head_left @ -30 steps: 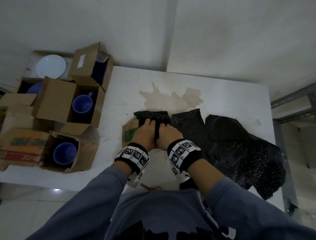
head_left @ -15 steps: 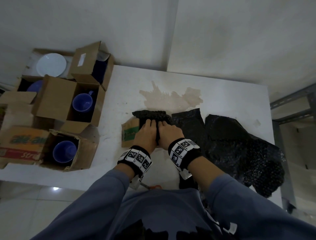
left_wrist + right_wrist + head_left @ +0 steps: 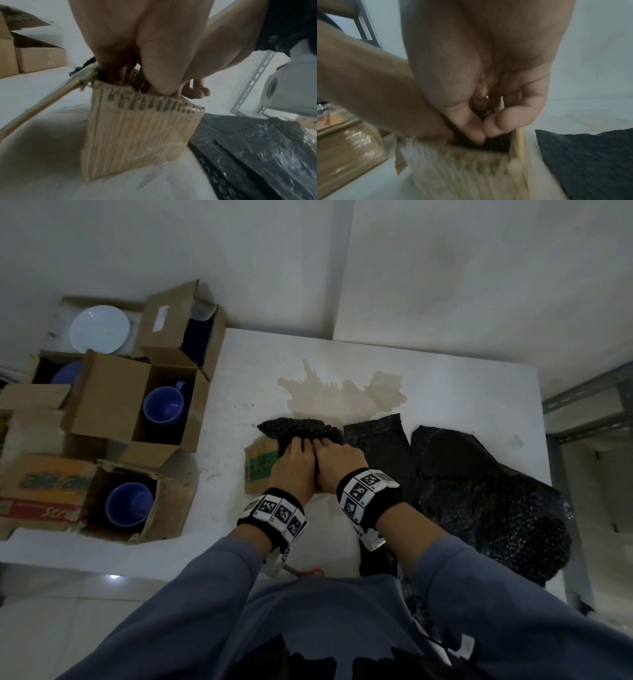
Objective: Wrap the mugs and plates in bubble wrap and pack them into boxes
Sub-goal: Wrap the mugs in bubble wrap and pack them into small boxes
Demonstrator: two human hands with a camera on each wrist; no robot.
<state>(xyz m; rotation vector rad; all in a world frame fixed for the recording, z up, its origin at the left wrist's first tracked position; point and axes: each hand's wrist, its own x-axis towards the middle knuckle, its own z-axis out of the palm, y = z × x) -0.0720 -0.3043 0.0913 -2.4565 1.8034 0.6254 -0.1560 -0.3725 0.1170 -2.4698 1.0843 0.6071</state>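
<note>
Bubble-wrapped bundle (image 3: 301, 430) at table (image 3: 445, 392) centre, pressed into small box (image 3: 261, 465) by left hand (image 3: 294, 463) and right hand (image 3: 337, 462), fingers curled on wrap. Head view only: blue mugs (image 3: 166, 409) at 9 o'clock. Wrist views only: fingertips (image 3: 197, 92) inside box.

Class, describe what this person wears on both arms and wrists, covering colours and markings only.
Both arms wear long grey-blue sleeves pushed back from the wrists. Each wrist carries a black band: the left wristband and right wristband bear white squares printed with black square-patterned tags. The left hand and right hand are ungloved.
</note>
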